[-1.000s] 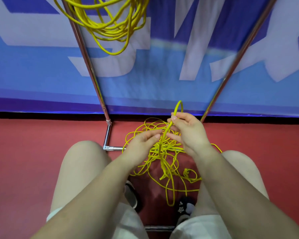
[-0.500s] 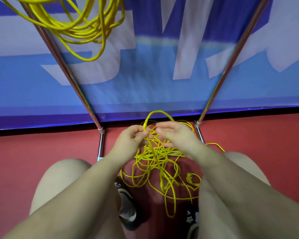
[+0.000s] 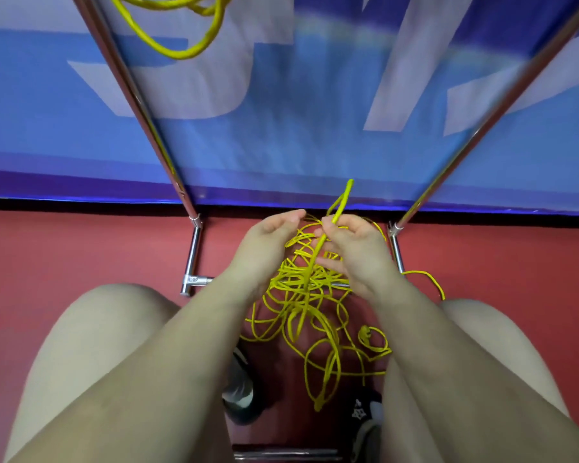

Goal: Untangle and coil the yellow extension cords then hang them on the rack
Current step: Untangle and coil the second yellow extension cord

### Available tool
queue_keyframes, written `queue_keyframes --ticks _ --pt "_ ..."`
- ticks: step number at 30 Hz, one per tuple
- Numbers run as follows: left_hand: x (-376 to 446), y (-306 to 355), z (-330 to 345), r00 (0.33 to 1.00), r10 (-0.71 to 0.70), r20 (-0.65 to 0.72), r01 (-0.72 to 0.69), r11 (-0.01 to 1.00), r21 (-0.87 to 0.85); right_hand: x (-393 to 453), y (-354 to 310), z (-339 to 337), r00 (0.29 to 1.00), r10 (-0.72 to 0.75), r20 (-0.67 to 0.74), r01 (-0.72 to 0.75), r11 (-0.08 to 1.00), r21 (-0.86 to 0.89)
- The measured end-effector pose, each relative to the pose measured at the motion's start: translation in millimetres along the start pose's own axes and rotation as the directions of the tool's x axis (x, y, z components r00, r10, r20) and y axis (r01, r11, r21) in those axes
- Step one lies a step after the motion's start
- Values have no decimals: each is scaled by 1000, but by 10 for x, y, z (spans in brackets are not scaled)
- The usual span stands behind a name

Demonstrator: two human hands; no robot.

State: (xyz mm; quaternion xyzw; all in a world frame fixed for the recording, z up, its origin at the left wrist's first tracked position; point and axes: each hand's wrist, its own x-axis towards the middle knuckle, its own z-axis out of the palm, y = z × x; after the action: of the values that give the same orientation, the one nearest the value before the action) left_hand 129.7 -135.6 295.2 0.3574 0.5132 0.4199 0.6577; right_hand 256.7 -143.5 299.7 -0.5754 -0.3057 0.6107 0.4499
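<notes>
A tangled yellow extension cord (image 3: 301,295) lies in a loose heap on the red floor between my knees. My right hand (image 3: 355,252) pinches a narrow folded loop of it, and the loop's tip sticks up past my fingers toward the banner. My left hand (image 3: 268,245) is beside it on the left, fingers relaxed and extended, touching the strands but gripping none. A coiled yellow cord (image 3: 181,31) hangs from the chrome rack (image 3: 141,105) at the top left.
The rack's two slanted chrome posts, the right one (image 3: 475,135) among them, frame the work area, with base bars (image 3: 193,259) on the floor. A blue and white banner (image 3: 281,128) stands behind. My shoes (image 3: 238,385) sit near the cord heap.
The wide loop held between both hands has been drawn into a narrow upright one held by my right hand. My left hand has let go and opened. The view tilted down.
</notes>
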Motion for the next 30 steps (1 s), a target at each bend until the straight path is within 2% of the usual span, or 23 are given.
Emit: queue_keyframes --ticks 2,4,7,10,12,14,16,18,22,27,30 --pt "7 -76 -22 997 -31 66 24 994 111 35 -62 -62 998 36 -57 -25 982 186" --pt "-21 -162 -28 978 -83 190 39 973 226 63 -118 -136 994 64 -88 -30 940 341" --pt "-46 -237 -37 956 -100 276 -15 923 384 94 -148 -209 990 80 -119 -15 881 472" --pt "-40 -206 -45 960 -74 271 -32 930 366 116 -157 -218 994 57 -92 -2 861 508" --pt "-41 -164 -55 976 -43 212 -26 949 315 111 -140 -196 998 42 -41 -24 925 379" --pt "-35 -109 -69 992 -20 124 -8 976 219 76 -91 -153 999 36 39 -38 999 33" --pt "-27 -54 -90 999 -6 38 3 995 97 28 1 -98 991 24 135 20 950 -310" --pt "-24 -1 -111 1000 4 -25 -4 1000 -9 -4 87 -54 977 31 213 71 889 -453" --pt "-14 63 -151 997 -4 -83 -9 989 -146 -36 177 -42 964 45 264 99 855 -509" --pt "-9 89 -198 993 -27 -116 -4 964 -264 -112 151 -3 945 62 320 101 877 -469" --pt "-19 99 -195 992 -34 -125 -6 953 -302 -119 158 29 944 23 330 130 891 -435"
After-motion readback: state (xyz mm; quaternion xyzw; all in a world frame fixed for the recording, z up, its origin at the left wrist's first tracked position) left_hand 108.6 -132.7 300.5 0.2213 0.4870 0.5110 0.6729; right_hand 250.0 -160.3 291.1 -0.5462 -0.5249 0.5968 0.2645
